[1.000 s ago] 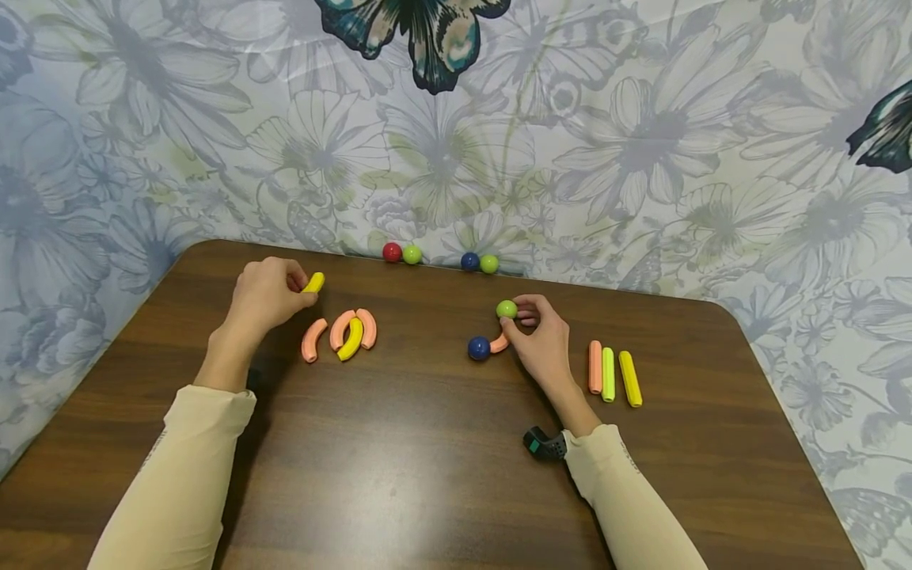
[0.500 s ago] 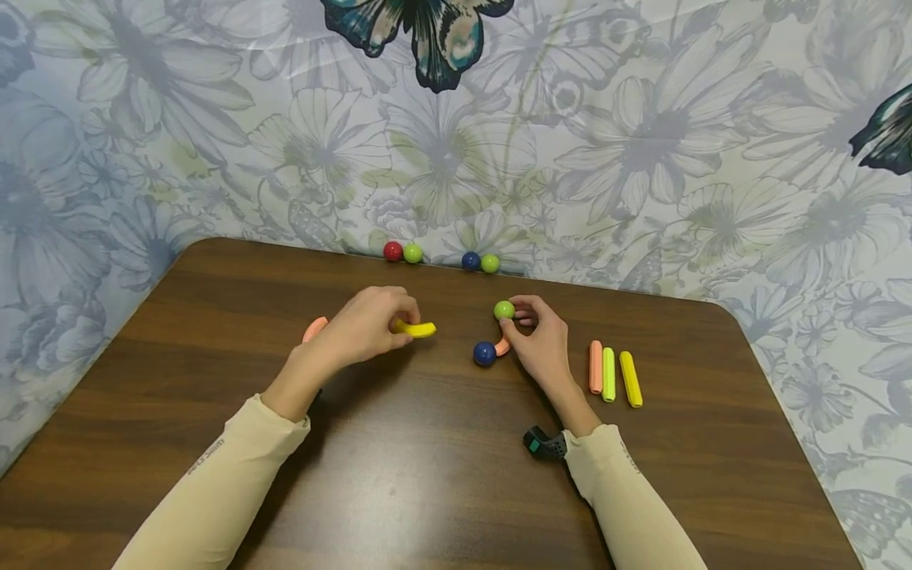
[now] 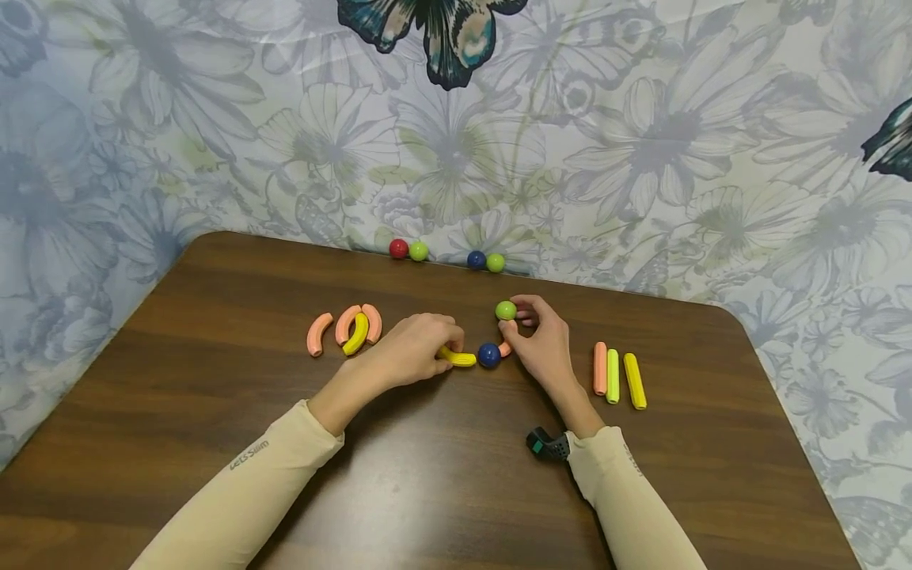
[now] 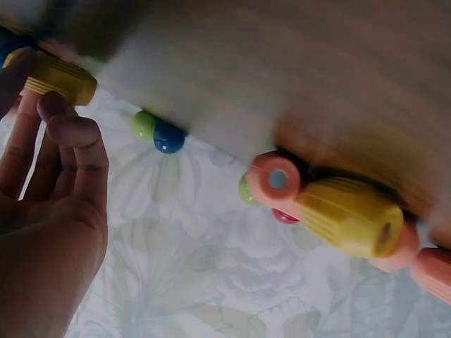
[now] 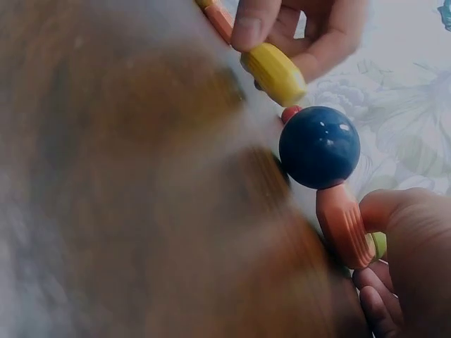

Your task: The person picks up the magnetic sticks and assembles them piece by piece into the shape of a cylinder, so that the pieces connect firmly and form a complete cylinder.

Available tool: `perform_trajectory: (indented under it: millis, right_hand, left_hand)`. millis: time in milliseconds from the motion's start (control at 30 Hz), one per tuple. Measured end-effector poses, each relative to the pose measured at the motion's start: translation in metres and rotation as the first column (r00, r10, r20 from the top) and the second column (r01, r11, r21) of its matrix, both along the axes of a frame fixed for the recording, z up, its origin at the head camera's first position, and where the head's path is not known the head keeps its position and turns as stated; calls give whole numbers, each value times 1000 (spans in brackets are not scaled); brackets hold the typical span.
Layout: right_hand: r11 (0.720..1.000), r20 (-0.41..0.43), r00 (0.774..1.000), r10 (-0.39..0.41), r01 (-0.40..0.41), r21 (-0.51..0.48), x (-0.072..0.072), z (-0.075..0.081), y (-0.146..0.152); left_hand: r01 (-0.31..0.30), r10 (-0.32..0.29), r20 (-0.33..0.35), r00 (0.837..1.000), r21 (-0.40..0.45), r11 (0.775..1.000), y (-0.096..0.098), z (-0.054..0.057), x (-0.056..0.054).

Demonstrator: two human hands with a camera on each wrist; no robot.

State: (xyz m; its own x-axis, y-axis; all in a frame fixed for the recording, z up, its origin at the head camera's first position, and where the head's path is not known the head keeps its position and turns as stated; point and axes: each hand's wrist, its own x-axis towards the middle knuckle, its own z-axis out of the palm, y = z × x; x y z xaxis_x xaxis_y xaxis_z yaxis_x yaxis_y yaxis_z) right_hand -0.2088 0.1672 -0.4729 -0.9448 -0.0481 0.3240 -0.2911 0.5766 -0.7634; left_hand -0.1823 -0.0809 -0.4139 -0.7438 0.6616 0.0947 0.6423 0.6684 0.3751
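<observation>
The long axis of the ribbed yellow rod (image 3: 459,359) runs roughly parallel to the far edge of the table (image 3: 399,491). Its free end points toward the right edge, at the blue ball (image 3: 489,355), and sits just beside it; contact cannot be confirmed. The rod is located well inside the far edge, about midway between the left and right edges. It projects from between the thumb and fingers of the left hand (image 3: 413,348), which covers its opposite end. The left thumb and fingertips are drawn together to the rod's thickness and pinch it. The curved salmon rod (image 3: 506,348) extends from the blue ball toward the far edge, where the green ball (image 3: 506,310) adjoins its other end. The thumb of the right hand (image 3: 537,340) presses the side of the curved salmon rod; its fingers are bent behind the green ball, gripping this end. Nearer the right edge, a straight salmon rod (image 3: 600,368) and a straight green rod (image 3: 613,376) lie side by side, with a straight yellow rod (image 3: 635,381) slightly apart.
</observation>
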Motion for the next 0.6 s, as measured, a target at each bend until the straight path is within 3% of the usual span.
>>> perform_trajectory:
  millis: [333, 600]
  right_hand:
    - [1000, -14, 1000, 19, -19, 25, -2, -1, 0]
    - [1000, -9, 1000, -4, 4, 25, -1, -1, -1]
  left_hand:
    - [12, -12, 40, 999, 11, 1000, 12, -2, 1]
    - [53, -54, 30, 998, 14, 998, 30, -6, 2]
